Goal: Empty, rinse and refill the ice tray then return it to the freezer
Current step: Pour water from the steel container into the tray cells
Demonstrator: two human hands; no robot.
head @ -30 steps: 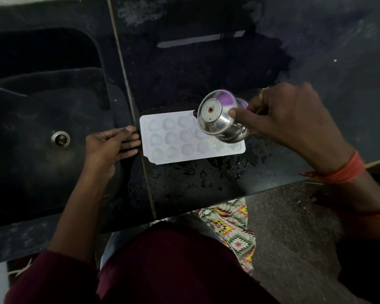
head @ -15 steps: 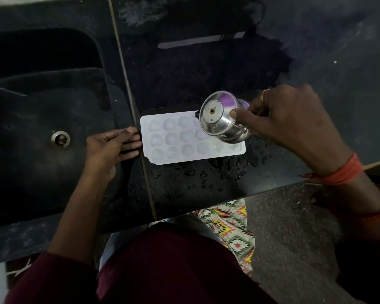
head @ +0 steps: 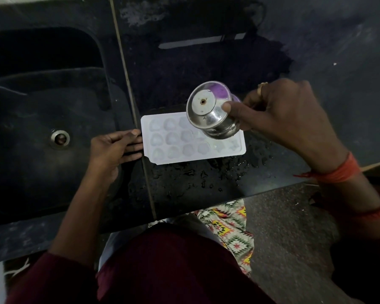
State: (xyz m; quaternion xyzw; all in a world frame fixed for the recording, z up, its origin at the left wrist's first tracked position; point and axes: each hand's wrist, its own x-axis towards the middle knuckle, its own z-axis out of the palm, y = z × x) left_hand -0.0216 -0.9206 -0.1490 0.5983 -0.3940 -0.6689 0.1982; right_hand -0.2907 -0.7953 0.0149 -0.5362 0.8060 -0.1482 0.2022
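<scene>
A white ice tray (head: 176, 141) with several rounded cells lies flat on the black counter (head: 206, 187). My left hand (head: 116, 148) rests on the counter at the tray's left edge, straight fingertips touching it. My right hand (head: 290, 119) grips a steel cup (head: 211, 110), tipped mouth-down over the tray's right part. The cup's base faces the camera and its body hides several cells beneath it.
A dark sink (head: 42, 119) with a round drain (head: 59, 138) lies to the left, past a seam in the counter. Water drops are scattered on the counter in front of the tray. The counter's front edge runs just below, with floor and patterned cloth (head: 228, 227) beyond.
The steel cup has shifted slightly to the right and tipped a little further over the tray. My left hand stays at the tray's left edge.
</scene>
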